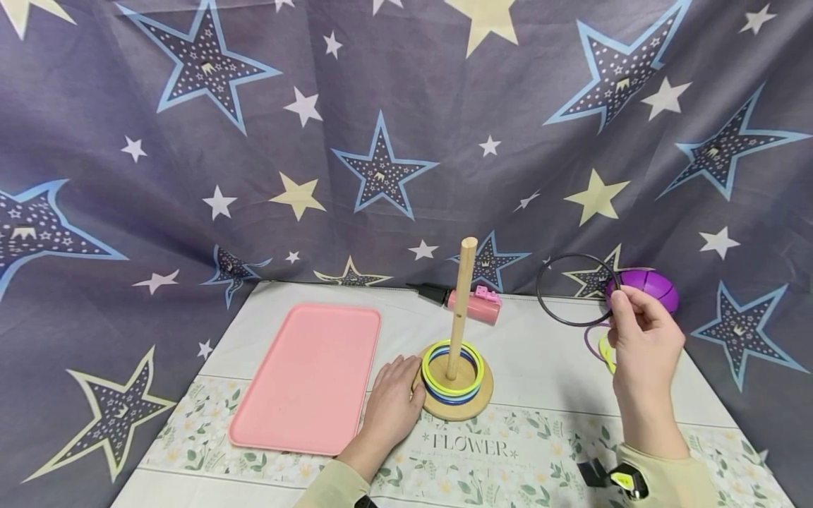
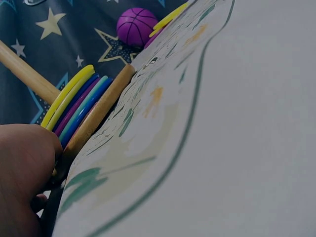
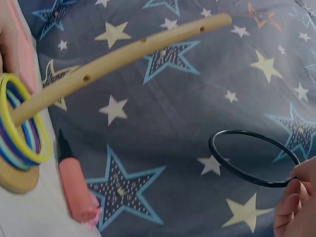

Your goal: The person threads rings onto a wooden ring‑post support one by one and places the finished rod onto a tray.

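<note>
A wooden peg [image 1: 461, 305] stands upright on a round wooden base [image 1: 473, 408] near the table's middle. Several coloured rings [image 1: 452, 370], yellow on top, lie stacked round the peg [image 3: 123, 57]; the rings [image 3: 19, 123] and the rings [image 2: 76, 103] show in both wrist views. My left hand [image 1: 394, 406] rests flat on the table with its fingers touching the base's left edge [image 2: 98, 113]. My right hand [image 1: 641, 339] is raised to the right of the peg and pinches a thin black ring [image 1: 574, 290] by its right side. The black ring [image 3: 254, 158] hangs in the air.
A pink tray [image 1: 308, 377] lies left of the base. Behind the peg lies a pink pump [image 1: 473, 305] with a black nozzle. A purple ball [image 1: 643, 288] sits at the table's back right, with a yellow ring [image 1: 605, 353] and a purple ring [image 1: 592, 342] below my right hand.
</note>
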`<state>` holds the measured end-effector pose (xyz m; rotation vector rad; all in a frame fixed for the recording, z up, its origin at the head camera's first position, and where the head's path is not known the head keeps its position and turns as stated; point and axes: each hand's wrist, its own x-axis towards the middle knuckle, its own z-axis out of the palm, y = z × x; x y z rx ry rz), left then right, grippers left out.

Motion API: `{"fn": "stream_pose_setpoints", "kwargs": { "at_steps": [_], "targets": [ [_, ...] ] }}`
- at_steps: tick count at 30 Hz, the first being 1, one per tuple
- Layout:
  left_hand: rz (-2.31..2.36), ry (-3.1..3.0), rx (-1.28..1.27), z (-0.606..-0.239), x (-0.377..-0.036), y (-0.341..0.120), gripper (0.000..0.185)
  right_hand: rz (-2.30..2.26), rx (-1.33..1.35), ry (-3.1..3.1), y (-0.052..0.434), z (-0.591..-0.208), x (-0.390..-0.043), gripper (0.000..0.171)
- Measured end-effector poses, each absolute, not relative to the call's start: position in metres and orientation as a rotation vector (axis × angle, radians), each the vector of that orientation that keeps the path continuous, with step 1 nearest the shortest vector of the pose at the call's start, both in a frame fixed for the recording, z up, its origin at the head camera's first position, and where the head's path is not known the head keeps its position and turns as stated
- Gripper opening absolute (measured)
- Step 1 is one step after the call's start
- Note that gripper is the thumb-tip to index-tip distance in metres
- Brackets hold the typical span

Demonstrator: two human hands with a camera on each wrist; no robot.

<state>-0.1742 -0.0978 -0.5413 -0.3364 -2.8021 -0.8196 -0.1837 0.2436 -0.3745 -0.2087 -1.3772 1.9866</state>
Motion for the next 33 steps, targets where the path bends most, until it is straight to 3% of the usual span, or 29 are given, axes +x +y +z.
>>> {"fn": "stream_pose_setpoints", "kwargs": {
  "at_steps": [15, 33],
  "targets": [
    [-0.819, -2.794, -0.348, -0.543, -0.176, -0.098, 0.053, 2.277, -0.014, -1.213, 0.21, -0.34, -0.171, 0.009],
    [-0.818, -2.781, -0.356, -0.543, -0.174, -0.099, 0.052, 2.439, 0.265, -1.22, 0.17, -0.321, -0.17, 0.01]
  ]
}}
